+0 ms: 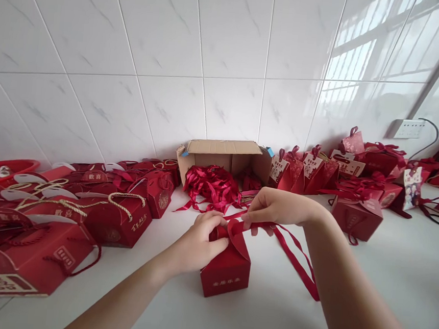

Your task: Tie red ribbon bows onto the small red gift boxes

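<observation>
A small red gift box with gold lettering on its front stands on the white table in the middle. My left hand grips the top of this box from the left, thumb on the near side and fingers behind the flaps. Above the box's right side, my right hand pinches a red ribbon at the top flaps. The ribbon's loose length trails to the right and down onto the table. Part of the ribbon at the flaps is hidden by my fingers.
An open cardboard box holding a heap of red ribbons stands against the tiled wall. Many red boxes fill the left side. More decorated boxes stand at the right, below a power strip. A red basin sits far left.
</observation>
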A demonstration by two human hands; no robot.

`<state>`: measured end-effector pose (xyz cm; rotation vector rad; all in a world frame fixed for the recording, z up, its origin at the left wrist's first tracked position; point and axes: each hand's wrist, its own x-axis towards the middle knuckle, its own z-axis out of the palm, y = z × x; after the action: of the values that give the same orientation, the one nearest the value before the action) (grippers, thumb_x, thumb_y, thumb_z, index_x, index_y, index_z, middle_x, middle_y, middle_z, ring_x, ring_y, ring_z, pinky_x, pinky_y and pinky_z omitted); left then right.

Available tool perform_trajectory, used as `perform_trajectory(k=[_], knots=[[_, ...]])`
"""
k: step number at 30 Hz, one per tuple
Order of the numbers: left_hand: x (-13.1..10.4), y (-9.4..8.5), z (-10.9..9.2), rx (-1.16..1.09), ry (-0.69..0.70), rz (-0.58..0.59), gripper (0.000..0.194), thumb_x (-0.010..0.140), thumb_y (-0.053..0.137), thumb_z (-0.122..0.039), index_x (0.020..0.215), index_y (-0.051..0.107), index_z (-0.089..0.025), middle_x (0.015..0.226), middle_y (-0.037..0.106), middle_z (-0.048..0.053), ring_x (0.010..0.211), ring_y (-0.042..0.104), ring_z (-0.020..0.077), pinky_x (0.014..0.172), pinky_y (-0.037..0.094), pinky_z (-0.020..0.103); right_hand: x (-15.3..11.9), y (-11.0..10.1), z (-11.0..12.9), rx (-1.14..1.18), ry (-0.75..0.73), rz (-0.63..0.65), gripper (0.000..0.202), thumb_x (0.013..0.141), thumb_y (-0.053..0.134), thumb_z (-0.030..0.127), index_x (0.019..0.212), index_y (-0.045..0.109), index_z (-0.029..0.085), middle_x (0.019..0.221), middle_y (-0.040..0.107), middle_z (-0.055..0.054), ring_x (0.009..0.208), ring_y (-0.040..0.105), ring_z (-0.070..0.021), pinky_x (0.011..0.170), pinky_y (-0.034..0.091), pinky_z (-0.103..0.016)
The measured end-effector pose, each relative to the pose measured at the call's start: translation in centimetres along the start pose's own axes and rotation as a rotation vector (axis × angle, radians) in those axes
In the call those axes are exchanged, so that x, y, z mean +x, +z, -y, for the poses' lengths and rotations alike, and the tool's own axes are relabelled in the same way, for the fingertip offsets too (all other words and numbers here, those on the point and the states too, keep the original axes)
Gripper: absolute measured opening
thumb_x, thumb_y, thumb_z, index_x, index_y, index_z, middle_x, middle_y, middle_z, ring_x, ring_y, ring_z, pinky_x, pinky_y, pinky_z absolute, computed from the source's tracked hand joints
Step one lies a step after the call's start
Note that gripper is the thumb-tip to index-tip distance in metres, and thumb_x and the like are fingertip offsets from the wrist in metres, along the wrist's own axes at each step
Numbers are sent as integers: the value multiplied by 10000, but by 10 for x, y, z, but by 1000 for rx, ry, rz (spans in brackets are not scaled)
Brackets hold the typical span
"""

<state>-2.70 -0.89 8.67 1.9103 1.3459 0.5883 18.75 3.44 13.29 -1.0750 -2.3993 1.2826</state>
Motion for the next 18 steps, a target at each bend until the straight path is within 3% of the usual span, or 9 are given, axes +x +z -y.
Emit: perform_trajectory(k=[4,8,10,14,18], knots=[[3,4,3,53,8,-17,247,814,488,-431,963,592,-264,1318,436,49,1283,334,282,1021,336,433,3,3,1,3,25,43,281,792,563,359,793,724,129,678,653,-38,499,502,-77,505,434,-200],[7,7,3,102,77,-61,163,835,441,-344,854,571,-247,1219,508,49,1246,370,269,1025,309,451,5,5,2,-31,22,127,257,795,556,337,803,708,130,706,654,-40,568,560,-104,570,462,-223],[8,7,3,114,79,-83,130,822,427,-277,816,552,-243,1191,521,39,1215,396,266,996,329,450,5,7,2,-102,0,80,255,801,553,362,839,698,155,788,665,-46,683,596,-136,628,468,-237],[3,2,-3,230,151,-232,114,816,418,-233,749,510,-231,1078,551,20,1159,417,250,994,294,469,7,9,1,-198,-49,-157,309,776,601,387,1046,639,241,1109,626,-32,1005,563,-197,811,446,-273],[-12,-7,-16,379,291,-419,124,838,429,-250,750,514,-229,983,548,15,1062,452,231,995,263,465,15,15,2,-110,-198,-112,353,824,557,371,1147,588,231,1225,567,-43,1090,523,-198,890,417,-296]])
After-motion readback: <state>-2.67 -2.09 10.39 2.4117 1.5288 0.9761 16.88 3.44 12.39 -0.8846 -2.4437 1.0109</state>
